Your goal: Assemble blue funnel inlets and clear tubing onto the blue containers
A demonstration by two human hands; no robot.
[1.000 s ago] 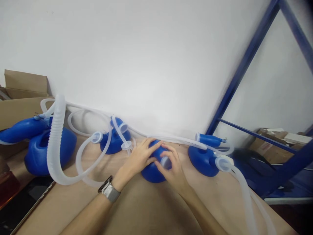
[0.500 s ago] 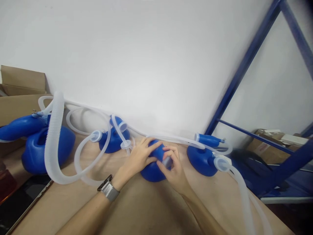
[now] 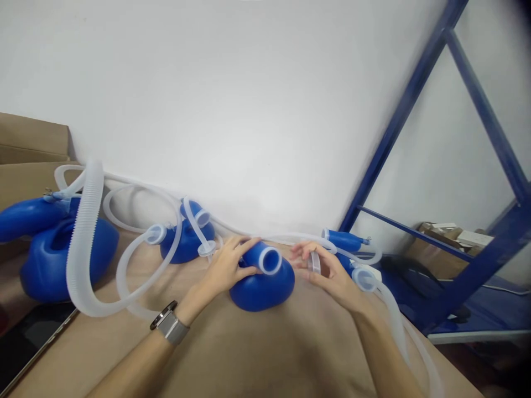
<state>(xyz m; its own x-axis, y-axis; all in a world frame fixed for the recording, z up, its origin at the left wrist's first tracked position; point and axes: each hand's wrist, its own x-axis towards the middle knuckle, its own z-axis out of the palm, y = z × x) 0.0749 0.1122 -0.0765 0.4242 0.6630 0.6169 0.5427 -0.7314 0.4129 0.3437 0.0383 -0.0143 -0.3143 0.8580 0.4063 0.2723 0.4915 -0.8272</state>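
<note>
Clasping blue neck (image 3: 251,256) — left fingers (image 3: 250,244) | right fingers (image 3: 320,280) curled — holding clear cap (image 3: 315,262), apparently

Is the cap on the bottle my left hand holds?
No, the right hand holds the clear cap apart from the bottle, whose mouth is open.

a blue frame (image 3: 401,116) stands by a white wall (image 3: 232,110).

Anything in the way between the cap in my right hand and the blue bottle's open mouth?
Nothing visible stands between the translucent cap and the open mouth of the blue plastic bottle except fingers of your right hand. Your left hand holds the neck, clear of that gap.
</note>
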